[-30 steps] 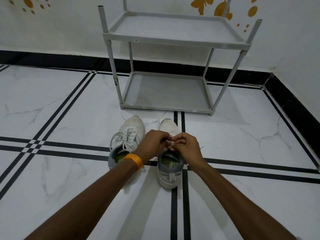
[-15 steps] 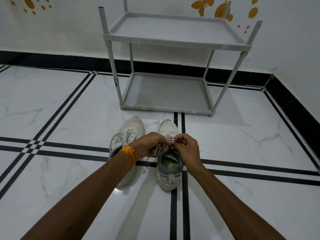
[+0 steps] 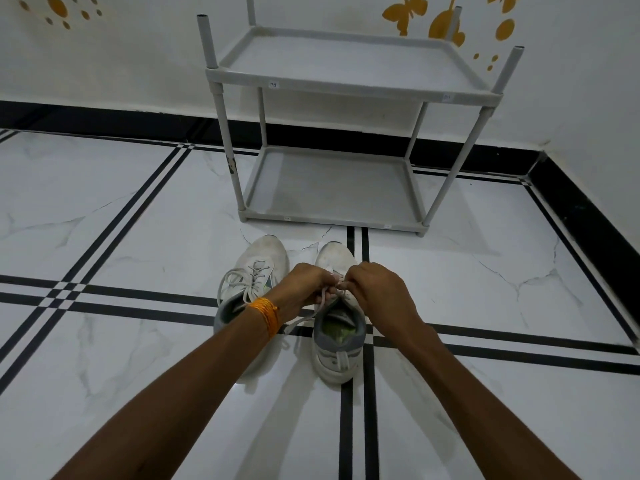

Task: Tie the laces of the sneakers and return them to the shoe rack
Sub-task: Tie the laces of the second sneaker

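Left hand (image 3: 304,289) and right hand (image 3: 375,292) both pinch the laces (image 3: 323,299) of the right sneaker (image 3: 337,344) on the floor (image 3: 138,220), before the shoe rack (image 3: 332,88).

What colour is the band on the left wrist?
Orange, a thread band on the left wrist, clear in the head view.

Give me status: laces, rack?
Done: the left sneaker shows a tied bow. In hand: the left hand and right hand pinch the right sneaker's laces. Left: finish that knot; both shelves of the rack hold nothing yet.
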Available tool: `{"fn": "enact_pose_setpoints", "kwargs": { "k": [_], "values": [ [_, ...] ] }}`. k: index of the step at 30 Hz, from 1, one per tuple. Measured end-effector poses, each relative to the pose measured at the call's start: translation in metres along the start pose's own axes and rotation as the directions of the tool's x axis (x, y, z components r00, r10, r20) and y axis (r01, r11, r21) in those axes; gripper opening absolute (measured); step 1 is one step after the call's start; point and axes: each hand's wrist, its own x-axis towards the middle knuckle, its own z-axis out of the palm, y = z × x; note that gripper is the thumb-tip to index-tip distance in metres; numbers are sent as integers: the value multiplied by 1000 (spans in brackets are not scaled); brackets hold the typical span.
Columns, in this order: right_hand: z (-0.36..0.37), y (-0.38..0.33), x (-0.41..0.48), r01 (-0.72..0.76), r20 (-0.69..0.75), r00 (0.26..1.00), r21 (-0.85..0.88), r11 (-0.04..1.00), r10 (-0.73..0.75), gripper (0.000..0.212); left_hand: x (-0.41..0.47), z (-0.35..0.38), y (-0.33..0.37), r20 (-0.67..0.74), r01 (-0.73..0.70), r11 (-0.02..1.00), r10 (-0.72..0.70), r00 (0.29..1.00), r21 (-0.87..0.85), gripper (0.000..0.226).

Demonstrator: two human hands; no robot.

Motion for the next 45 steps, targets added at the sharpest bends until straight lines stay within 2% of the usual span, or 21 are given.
{"fn": "enact_pose_setpoints", "kwargs": {
  "k": [2,5,9,14,17,19,21,22,26,29,31,34,36,38,40,41,43,44,45],
  "values": [
    [-4,3,-2,-48,24,999,49,998,47,20,1,-3,-3,-95,-53,999,53,994,5,17],
    [-6,17,-12,-85,55,995,21,996,83,20,7,-18,-15,-266,-211,921,304,915,328,22],
    [6,36,-34,-149,97,984,-7,989,149,20,13,-24,-34,-270,-197,735,464,844,648,30],
    [20,35,-43,-224,94,972,96,970,216,22,19,-24,-49,-313,-161,706,491,813,690,29],
    [17,38,-46,-269,149,959,207,940,242,24,18,-25,-52,-240,-227,693,507,828,684,22],
    [15,37,-44,-266,202,953,197,944,227,27,16,-27,-51,-194,-261,702,498,845,662,14],
    [15,37,-41,-250,200,956,168,954,215,28,17,-27,-51,-179,-237,635,519,836,736,13],
    [16,37,-41,-242,180,961,166,956,212,27,17,-27,-51,-167,-209,569,537,827,795,14],
    [15,33,-46,-214,62,977,185,959,206,19,15,-24,-48,-105,-172,378,609,786,910,14],
    [11,29,-49,-245,-78,964,101,964,253,15,16,-23,-45,-86,-136,303,618,782,943,12],
    [10,28,-49,-329,-106,938,37,944,331,17,18,-23,-45,-135,-114,346,618,774,931,13],
    [16,26,-49,-433,-24,901,-61,899,432,18,23,-23,-47,-272,-112,541,579,769,834,17],
    [20,24,-48,-441,28,895,-83,894,444,23,26,-25,-44,-359,-107,674,513,780,731,18],
    [20,21,-45,-409,69,907,-101,907,416,24,28,-25,-42,-371,-124,730,476,797,672,17],
    [18,19,-39,-405,129,896,-162,900,426,16,24,-24,-41,-333,-99,635,524,784,766,15],
    [15,18,-36,-414,171,878,-198,889,447,16,21,-24,-43,-275,-70,519,557,783,852,17],
    [12,20,-30,-428,207,854,-245,870,478,18,11,-20,-45,-72,-25,156,585,808,987,35],
    [10,22,-25,-431,211,847,-263,863,488,20,7,-18,-45,20,-29,6,603,798,1000,43],
    [8,23,-20,-441,218,836,-277,854,503,22,5,-18,-43,75,-31,-81,618,783,996,48]
  ]
}}
